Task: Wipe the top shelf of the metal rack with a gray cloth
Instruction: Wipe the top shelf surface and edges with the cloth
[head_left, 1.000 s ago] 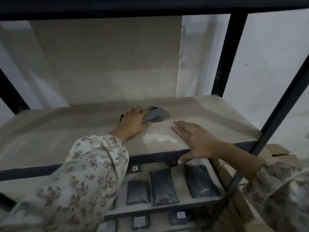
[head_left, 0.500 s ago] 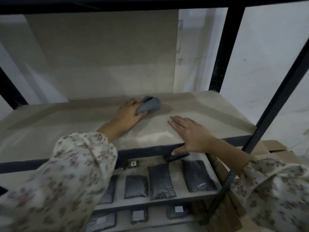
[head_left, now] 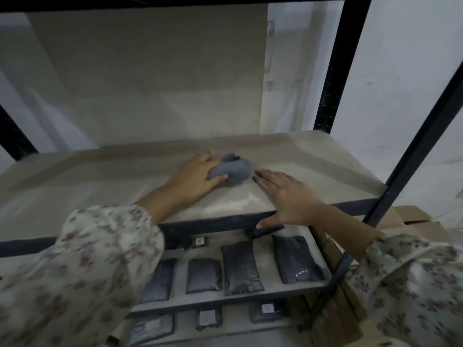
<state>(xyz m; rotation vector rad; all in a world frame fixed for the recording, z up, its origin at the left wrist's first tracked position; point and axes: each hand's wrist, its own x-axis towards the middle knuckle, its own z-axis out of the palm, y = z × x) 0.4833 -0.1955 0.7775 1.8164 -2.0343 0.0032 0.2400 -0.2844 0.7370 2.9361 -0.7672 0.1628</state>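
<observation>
- Currently gripping gray cloth [head_left: 234,169] in curled fingers of left hand [head_left: 195,176], middle of top shelf [head_left: 87,176].
- Pressing right hand [head_left: 288,196] flat, fingers straight, near front edge, just beside cloth, thumb over edge.
- Below, dark packets [head_left: 240,266] on lower shelf [head_left: 266,261].

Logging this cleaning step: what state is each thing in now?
Gray fabric cloth: bunched into a wad, on the shelf.
Left hand: grips the cloth.
Right hand: flat on the shelf, thumb over its front edge.
Beige top shelf board: pale dusty patch near the front edge.
Dark flat pouches below: lying flat, side by side.
</observation>
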